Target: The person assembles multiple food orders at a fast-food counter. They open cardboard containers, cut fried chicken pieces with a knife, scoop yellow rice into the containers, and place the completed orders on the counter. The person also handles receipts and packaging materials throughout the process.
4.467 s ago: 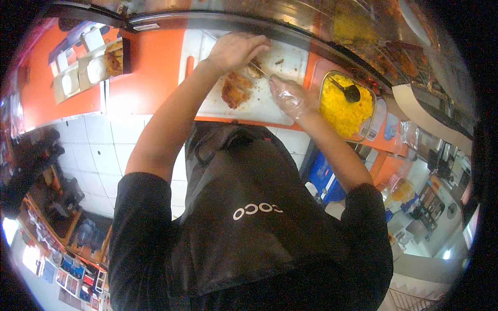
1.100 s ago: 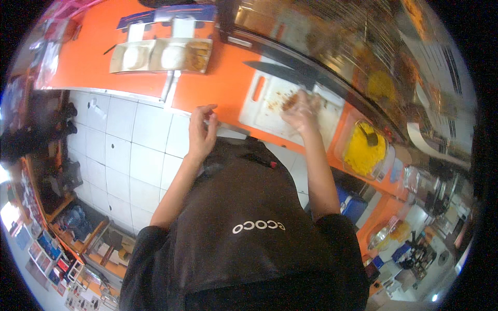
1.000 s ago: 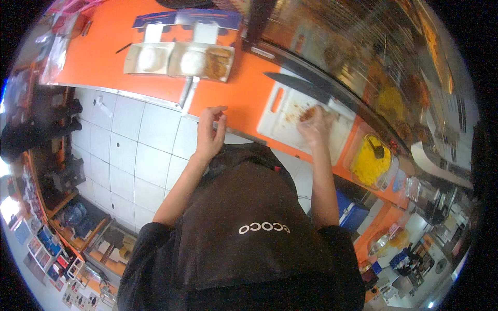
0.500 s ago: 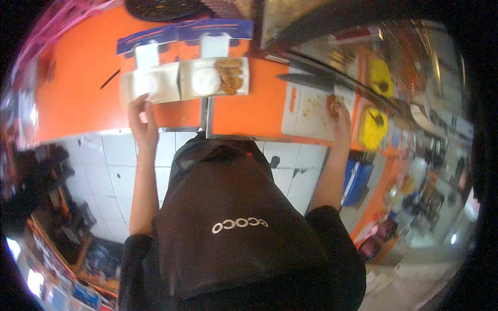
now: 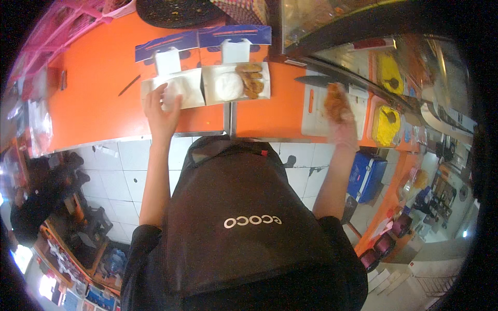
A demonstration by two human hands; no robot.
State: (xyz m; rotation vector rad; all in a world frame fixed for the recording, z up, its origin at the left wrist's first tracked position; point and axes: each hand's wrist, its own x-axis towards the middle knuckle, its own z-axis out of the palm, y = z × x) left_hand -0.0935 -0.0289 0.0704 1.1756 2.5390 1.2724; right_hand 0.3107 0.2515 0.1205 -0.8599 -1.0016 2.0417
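My left hand (image 5: 163,115) is over the left open paper box (image 5: 194,96), thumb and fingers apart at the near side of its white rice mound (image 5: 175,89). Whether the fingertips touch the rice, I cannot tell. Beside it, the right paper box (image 5: 210,78) holds another rice mound (image 5: 228,86) and browned fried pieces (image 5: 252,85). Over the white cutting board (image 5: 317,122), my right hand (image 5: 343,127) grips browned fried chicken (image 5: 335,103), slightly blurred. A dark-bladed knife (image 5: 314,80) lies across the board's far edge.
The orange counter (image 5: 98,103) bears a thin dark stick (image 5: 129,85) at left. A round black tray (image 5: 179,13) is at the back. Yellow-filled containers (image 5: 386,126) stand right of the board. A blue box (image 5: 367,178) is below the counter at right.
My right hand has lifted the fried chicken off the board, and more of it now shows. My left hand has reached further over the left box, its fingers spreading around the rice.
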